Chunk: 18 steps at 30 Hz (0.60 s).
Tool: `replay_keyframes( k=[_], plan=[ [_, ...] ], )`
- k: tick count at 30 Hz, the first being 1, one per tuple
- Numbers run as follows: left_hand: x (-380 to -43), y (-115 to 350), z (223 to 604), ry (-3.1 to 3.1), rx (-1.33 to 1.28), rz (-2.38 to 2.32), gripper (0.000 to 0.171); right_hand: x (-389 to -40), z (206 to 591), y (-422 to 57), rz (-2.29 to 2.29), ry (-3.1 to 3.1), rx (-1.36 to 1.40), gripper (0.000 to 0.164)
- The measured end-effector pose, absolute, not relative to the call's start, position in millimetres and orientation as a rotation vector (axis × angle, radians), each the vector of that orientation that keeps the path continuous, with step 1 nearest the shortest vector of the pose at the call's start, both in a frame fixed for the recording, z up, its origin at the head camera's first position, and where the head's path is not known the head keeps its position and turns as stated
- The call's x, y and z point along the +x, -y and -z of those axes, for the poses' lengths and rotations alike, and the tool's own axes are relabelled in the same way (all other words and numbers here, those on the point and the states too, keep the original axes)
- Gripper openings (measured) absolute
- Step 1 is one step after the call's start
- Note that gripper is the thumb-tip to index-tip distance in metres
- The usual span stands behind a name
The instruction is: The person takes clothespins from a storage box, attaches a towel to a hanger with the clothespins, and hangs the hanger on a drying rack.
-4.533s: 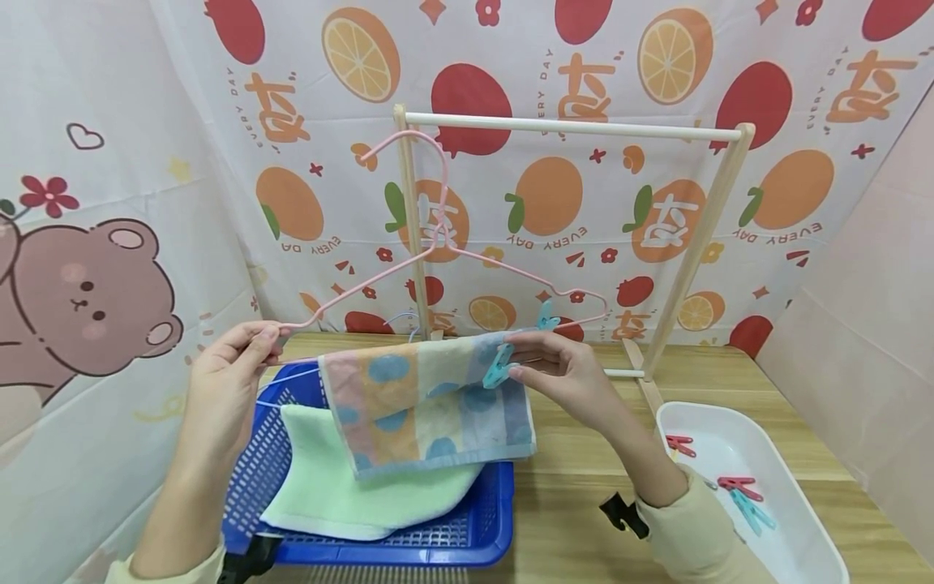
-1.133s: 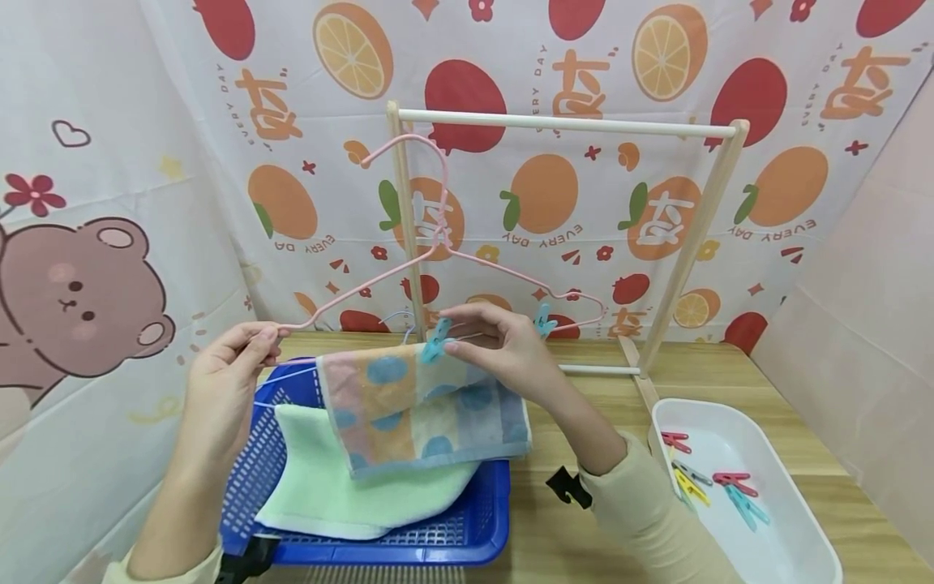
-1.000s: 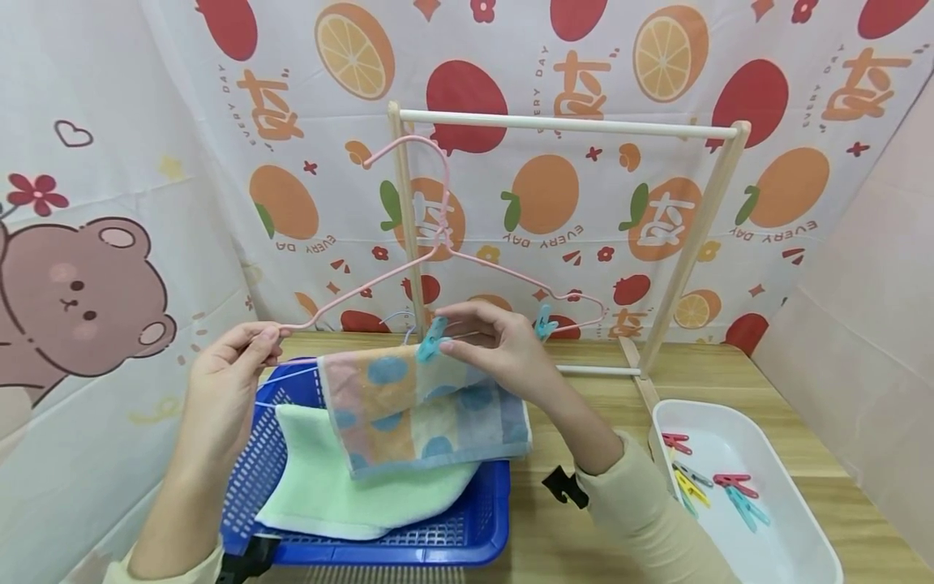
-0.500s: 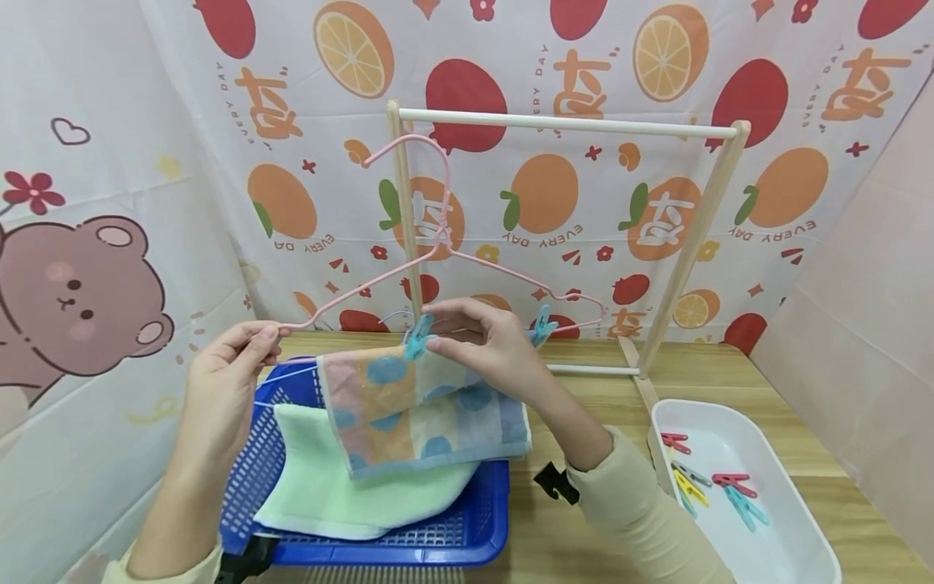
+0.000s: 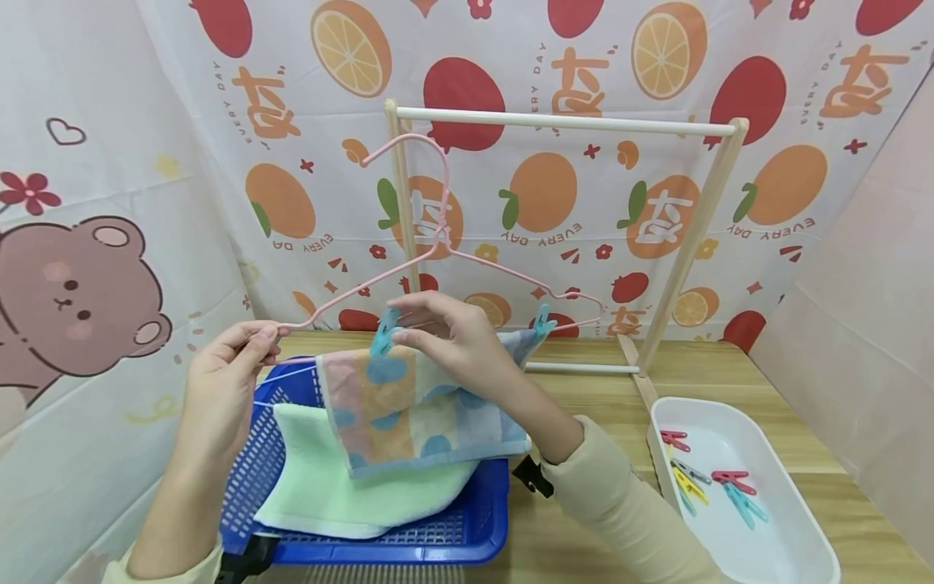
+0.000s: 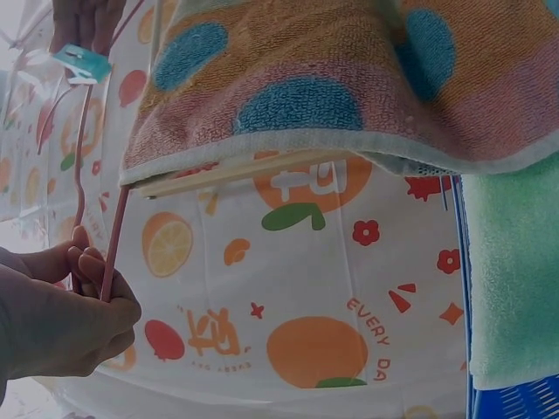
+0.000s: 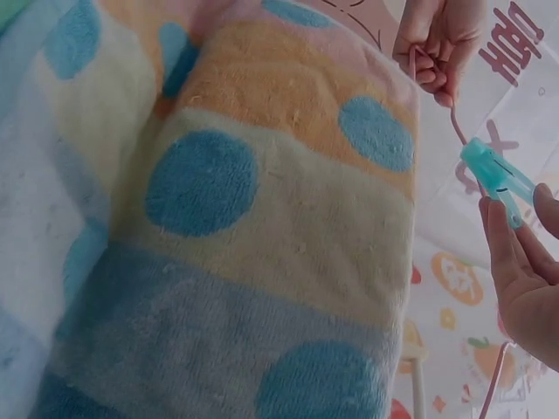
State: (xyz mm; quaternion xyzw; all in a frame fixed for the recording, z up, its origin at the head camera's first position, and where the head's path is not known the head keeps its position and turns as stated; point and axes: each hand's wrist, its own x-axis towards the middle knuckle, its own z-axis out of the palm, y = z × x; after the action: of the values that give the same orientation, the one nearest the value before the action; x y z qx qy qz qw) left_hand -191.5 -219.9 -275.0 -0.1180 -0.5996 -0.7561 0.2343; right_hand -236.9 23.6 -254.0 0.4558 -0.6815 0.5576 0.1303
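My left hand [image 5: 232,365] pinches the left end of a pink wire hanger [image 5: 365,284]. Over the hanger's lower bar drapes a striped towel [image 5: 397,414] with blue dots. One turquoise clothespin [image 5: 543,321] sits on the bar by the towel's right edge. With thumb and fingers, my right hand [image 5: 467,341] pinches another turquoise clothespin [image 5: 383,331], held at the towel's top edge near its left part. In the right wrist view this clothespin [image 7: 496,170] is by the hanger's bar; whether it grips the cloth cannot be told.
Below the towel stands a blue basket [image 5: 489,527] holding a light green towel [image 5: 365,495] and a blue hanger. A wooden rack [image 5: 569,122] with a white rail stands behind. At right, a white tray [image 5: 791,527] holds several clothespins [image 5: 733,481].
My right hand has carried its clothespin leftward along the towel's top edge, from near the right end to the left part. My left hand keeps hold of the hanger's end.
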Motion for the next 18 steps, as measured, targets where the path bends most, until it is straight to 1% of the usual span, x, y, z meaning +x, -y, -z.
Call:
replay_keyframes(
  k=[18],
  plan=[
    [-192.3,220.3,276.0,1.63,-0.334,2.094,0.013,-237.8,246.5,-5.9,-1.467,2.008,1.308,0.029]
  ],
)
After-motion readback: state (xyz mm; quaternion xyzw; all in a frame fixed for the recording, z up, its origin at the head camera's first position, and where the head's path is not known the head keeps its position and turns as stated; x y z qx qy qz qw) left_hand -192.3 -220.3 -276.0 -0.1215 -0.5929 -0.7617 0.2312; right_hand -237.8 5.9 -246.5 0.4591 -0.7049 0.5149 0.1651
